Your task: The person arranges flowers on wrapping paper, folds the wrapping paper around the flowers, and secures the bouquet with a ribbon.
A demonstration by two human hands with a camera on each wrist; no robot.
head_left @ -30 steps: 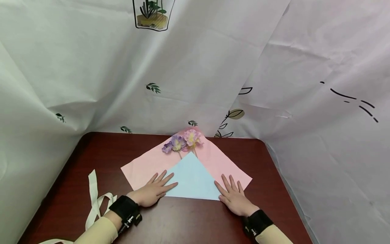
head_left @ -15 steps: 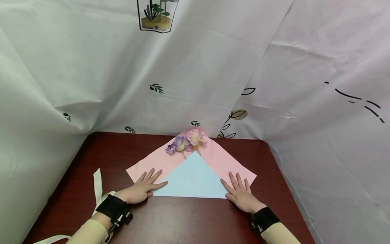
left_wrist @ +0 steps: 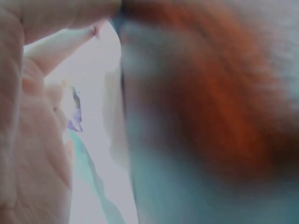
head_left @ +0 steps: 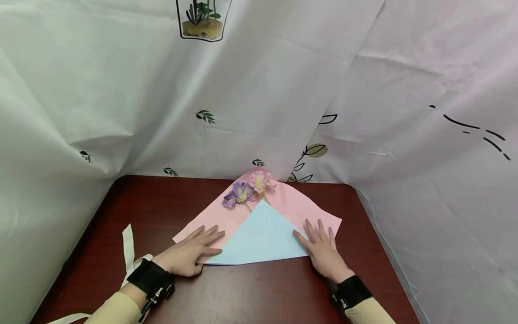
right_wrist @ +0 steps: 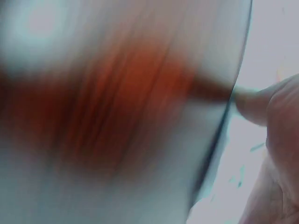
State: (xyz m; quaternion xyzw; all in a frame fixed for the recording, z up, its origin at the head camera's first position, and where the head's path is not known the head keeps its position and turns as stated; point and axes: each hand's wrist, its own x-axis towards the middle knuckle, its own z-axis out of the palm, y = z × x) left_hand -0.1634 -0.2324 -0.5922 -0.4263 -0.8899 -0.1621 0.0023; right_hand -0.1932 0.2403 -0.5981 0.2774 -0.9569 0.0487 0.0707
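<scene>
So the pink wrapping paper [head_left: 297, 204] is mid-surface [head_left: 243, 294] with its tip at the far edge, blue flap [head_left: 259, 238] over the stems, purple flower [head_left: 242, 191] and pink flower [head_left: 260, 181] poking out. Left hand [head_left: 184, 256] and right hand [head_left: 324, 255] just rest on opposite sides, fingers spread and gripping nothing I can see. Uneven pressure could skew the fold and, since the stems look loose, let the flowers slide.

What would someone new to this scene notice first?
Probably the purple flower and pink flower lying near the far tip of the pink sheet. Next, likely the light blue triangle nearer the person, bright against the reddish-brown table, with the left hand at its left corner and the right hand at its right.
</scene>
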